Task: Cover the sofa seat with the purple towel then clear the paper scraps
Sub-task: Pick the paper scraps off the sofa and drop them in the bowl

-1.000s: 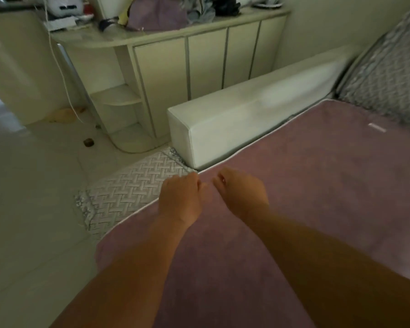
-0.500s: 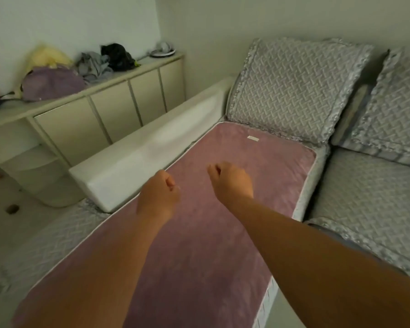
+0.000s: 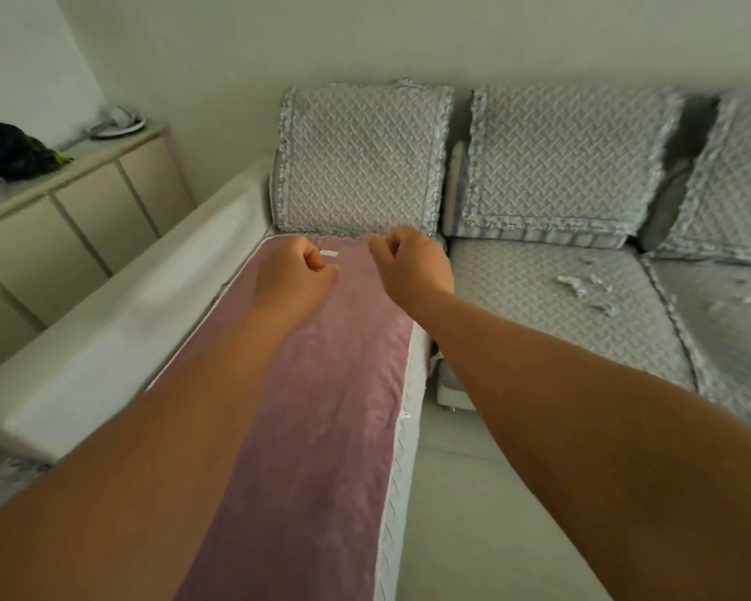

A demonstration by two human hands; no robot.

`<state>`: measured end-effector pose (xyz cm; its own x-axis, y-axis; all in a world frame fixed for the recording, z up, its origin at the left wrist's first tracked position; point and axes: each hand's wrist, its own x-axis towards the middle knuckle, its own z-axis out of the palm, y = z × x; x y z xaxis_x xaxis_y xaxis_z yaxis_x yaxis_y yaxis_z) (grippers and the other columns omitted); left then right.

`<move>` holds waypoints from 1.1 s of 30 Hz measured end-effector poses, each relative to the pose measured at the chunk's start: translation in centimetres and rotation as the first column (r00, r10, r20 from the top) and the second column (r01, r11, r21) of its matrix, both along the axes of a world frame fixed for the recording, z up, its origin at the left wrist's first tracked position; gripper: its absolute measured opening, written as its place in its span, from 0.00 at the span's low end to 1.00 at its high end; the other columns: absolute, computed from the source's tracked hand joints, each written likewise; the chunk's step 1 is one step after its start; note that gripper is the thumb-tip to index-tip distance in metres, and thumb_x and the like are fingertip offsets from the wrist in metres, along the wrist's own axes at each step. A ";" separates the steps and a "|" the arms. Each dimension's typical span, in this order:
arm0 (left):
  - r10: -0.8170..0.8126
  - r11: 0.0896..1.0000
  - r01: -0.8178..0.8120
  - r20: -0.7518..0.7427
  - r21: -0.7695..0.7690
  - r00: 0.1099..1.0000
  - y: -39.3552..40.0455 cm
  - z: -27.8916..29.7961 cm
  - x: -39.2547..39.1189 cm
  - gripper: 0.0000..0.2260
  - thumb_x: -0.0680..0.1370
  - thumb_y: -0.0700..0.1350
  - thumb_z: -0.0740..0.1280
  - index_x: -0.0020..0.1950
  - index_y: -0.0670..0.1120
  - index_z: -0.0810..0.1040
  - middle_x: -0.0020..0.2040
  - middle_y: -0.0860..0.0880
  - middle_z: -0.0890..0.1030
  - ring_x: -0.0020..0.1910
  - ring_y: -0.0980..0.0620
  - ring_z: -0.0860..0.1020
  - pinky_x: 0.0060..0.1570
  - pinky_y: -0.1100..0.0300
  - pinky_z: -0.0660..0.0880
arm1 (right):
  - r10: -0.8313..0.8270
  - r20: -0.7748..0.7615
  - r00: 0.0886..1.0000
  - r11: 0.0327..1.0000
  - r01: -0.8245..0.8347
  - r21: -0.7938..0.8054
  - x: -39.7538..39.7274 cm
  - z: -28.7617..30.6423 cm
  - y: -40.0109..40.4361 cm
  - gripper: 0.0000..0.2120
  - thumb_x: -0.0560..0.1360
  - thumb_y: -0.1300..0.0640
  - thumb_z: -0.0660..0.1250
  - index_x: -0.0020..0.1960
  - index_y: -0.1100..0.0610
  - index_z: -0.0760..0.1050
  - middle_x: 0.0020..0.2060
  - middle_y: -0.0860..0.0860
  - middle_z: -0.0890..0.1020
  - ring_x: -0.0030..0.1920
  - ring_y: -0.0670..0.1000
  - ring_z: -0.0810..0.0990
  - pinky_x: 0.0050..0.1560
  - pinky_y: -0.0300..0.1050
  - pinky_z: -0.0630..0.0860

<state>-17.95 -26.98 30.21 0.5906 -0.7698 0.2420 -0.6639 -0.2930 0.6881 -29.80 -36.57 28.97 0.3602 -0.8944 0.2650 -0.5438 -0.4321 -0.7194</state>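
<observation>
The purple towel (image 3: pixel 321 409) lies flat along the sofa seat (image 3: pixel 402 492), its far edge at the back cushion (image 3: pixel 356 158). Left hand (image 3: pixel 291 279) and right hand (image 3: pixel 412 266) hover above it with fingers curled closed, holding nothing visible. Paper scraps (image 3: pixel 586 288) lie scattered on the neighbouring seat (image 3: pixel 538 318), with free room around them.

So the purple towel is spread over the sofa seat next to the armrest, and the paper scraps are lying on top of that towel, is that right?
Not quite. The purple towel does cover the seat beside the armrest, but the paper scraps lie on the grey quilted seats to its right, not on the towel. The head view shows this.
</observation>
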 end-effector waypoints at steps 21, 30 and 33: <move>-0.353 0.936 0.344 -0.201 -0.080 0.914 -32.9 1.1 -20.2 0.06 0.74 0.48 0.68 0.47 0.50 0.72 0.39 0.53 0.76 0.39 0.50 0.78 0.36 0.59 0.73 | -0.393 0.057 0.918 0.919 0.390 0.054 -24.2 1.9 -27.7 0.19 0.76 0.42 0.58 0.31 0.52 0.64 0.24 0.47 0.70 0.25 0.48 0.68 0.27 0.41 0.61; -0.420 0.896 0.444 -0.283 0.024 0.862 -47.1 -2.9 -28.2 0.02 0.75 0.47 0.64 0.44 0.52 0.71 0.40 0.53 0.76 0.42 0.48 0.80 0.31 0.60 0.70 | -0.504 0.062 0.861 0.858 0.491 0.151 -31.9 -2.2 -38.9 0.18 0.77 0.45 0.58 0.31 0.51 0.64 0.25 0.47 0.70 0.27 0.47 0.68 0.27 0.41 0.59; -0.450 0.869 0.491 -0.314 0.062 0.836 -51.7 -5.2 -30.6 0.02 0.76 0.46 0.63 0.47 0.50 0.73 0.41 0.52 0.76 0.40 0.50 0.78 0.31 0.60 0.70 | -0.543 0.026 0.840 0.829 0.530 0.177 -33.8 -4.4 -42.5 0.17 0.77 0.45 0.58 0.33 0.52 0.66 0.27 0.47 0.73 0.28 0.47 0.70 0.27 0.42 0.60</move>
